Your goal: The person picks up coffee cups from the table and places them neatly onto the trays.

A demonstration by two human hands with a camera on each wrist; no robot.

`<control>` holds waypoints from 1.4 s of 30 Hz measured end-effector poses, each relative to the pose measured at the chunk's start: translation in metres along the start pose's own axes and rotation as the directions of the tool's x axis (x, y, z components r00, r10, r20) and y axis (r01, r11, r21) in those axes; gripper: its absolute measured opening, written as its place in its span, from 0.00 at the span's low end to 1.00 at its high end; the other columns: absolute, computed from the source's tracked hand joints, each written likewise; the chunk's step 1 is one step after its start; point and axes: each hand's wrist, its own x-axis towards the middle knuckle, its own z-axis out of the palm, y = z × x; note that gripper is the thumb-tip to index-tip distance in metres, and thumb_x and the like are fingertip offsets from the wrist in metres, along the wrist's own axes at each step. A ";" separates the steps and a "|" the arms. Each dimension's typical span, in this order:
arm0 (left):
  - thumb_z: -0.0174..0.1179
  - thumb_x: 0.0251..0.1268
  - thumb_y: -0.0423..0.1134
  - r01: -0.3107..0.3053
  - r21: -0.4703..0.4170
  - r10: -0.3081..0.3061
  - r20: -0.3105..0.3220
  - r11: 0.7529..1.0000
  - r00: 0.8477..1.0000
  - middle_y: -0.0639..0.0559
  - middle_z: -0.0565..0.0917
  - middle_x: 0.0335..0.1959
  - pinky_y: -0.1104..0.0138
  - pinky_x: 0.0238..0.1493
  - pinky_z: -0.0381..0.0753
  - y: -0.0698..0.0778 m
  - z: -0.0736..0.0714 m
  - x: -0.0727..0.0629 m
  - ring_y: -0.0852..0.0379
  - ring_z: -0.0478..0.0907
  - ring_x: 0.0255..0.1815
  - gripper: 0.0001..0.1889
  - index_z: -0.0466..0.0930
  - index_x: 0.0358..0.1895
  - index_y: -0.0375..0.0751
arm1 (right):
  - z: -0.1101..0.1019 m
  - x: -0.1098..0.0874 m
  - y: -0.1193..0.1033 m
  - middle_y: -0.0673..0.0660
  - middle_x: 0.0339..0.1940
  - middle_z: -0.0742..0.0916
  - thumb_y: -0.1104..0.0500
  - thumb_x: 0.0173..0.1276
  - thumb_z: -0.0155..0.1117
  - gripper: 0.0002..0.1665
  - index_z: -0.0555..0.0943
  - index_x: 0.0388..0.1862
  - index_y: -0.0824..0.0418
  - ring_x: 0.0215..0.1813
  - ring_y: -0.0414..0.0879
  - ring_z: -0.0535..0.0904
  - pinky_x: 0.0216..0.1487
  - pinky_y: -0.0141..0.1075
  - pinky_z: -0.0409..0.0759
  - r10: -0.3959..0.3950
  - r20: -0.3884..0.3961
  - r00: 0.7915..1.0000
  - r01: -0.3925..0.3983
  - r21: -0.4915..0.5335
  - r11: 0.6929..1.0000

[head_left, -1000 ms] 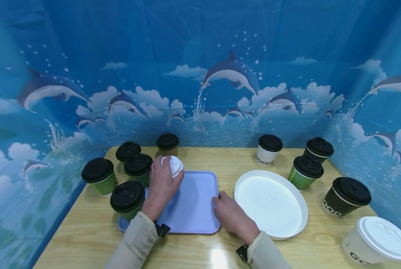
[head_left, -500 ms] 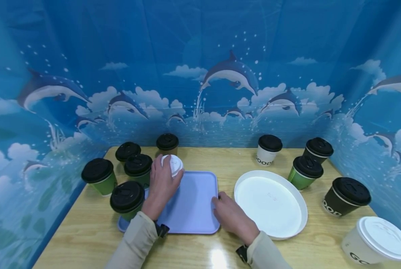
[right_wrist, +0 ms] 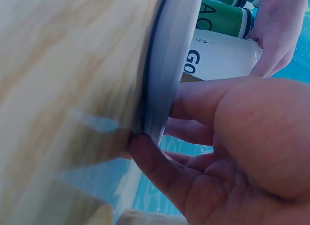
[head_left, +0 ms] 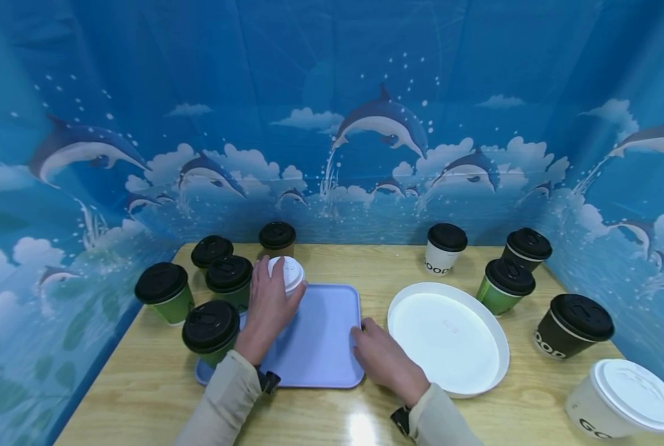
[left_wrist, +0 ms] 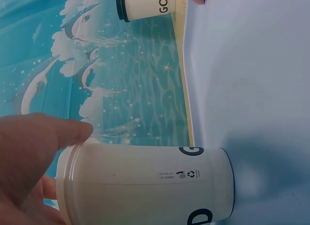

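My left hand grips a white paper coffee cup by its white lid, thumb on one side and fingers on the other. The cup is upright over the back-left part of a lavender tray; I cannot tell whether its base touches the tray. My right hand pinches the tray's right rim, with the thumb low on the outside. Close to my left hand are two green cups with black lids, one behind and one in front, at the tray's left side.
A round white tray lies right of my right hand. Farther left are green cups, and a brown cup stands behind. White, green, black and white-lidded cups stand right. A dolphin-print curtain encloses the table.
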 end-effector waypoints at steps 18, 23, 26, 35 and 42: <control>0.64 0.71 0.54 0.000 -0.004 0.000 0.055 1.000 0.998 0.34 0.45 0.84 0.42 0.79 0.46 0.001 -0.006 -0.003 0.36 0.37 0.85 0.44 0.56 0.82 0.38 | -0.002 -0.001 -0.002 0.74 0.54 0.81 0.64 0.74 0.63 0.18 0.80 0.58 0.73 0.49 0.63 0.83 0.51 0.53 0.84 0.011 0.015 1.000 -0.011 -0.001 1.000; 0.65 0.71 0.55 -0.122 -0.041 0.121 -0.027 0.992 0.992 0.33 0.49 0.83 0.40 0.78 0.50 0.015 -0.027 -0.016 0.36 0.40 0.85 0.44 0.57 0.81 0.37 | -0.003 0.000 -0.002 0.73 0.53 0.81 0.65 0.74 0.62 0.17 0.81 0.57 0.73 0.48 0.62 0.83 0.50 0.53 0.84 0.008 0.011 1.000 -0.008 -0.003 1.000; 0.66 0.71 0.53 -0.223 -0.087 0.215 -0.097 0.971 0.972 0.33 0.54 0.82 0.38 0.75 0.56 0.026 -0.050 -0.030 0.36 0.43 0.84 0.42 0.60 0.79 0.35 | -0.003 0.001 -0.002 0.73 0.54 0.81 0.65 0.75 0.60 0.17 0.80 0.58 0.73 0.49 0.62 0.83 0.50 0.53 0.84 0.008 0.015 1.000 -0.008 0.004 1.000; 0.68 0.69 0.47 -0.365 -0.107 0.307 -0.360 0.925 0.881 0.33 0.66 0.77 0.35 0.71 0.61 0.021 -0.126 -0.056 0.35 0.57 0.80 0.33 0.72 0.72 0.34 | -0.001 0.001 -0.001 0.75 0.56 0.80 0.65 0.75 0.60 0.19 0.79 0.61 0.74 0.53 0.64 0.82 0.53 0.54 0.83 0.016 0.026 1.000 -0.016 0.015 1.000; 0.61 0.75 0.50 -0.158 -0.148 0.086 -0.406 0.976 0.910 0.39 0.58 0.82 0.32 0.74 0.53 -0.028 -0.184 -0.056 0.32 0.55 0.80 0.33 0.67 0.77 0.38 | -0.001 0.001 -0.002 0.75 0.56 0.80 0.64 0.75 0.62 0.21 0.79 0.62 0.74 0.52 0.64 0.83 0.53 0.53 0.83 0.021 0.025 0.999 -0.021 -0.001 1.000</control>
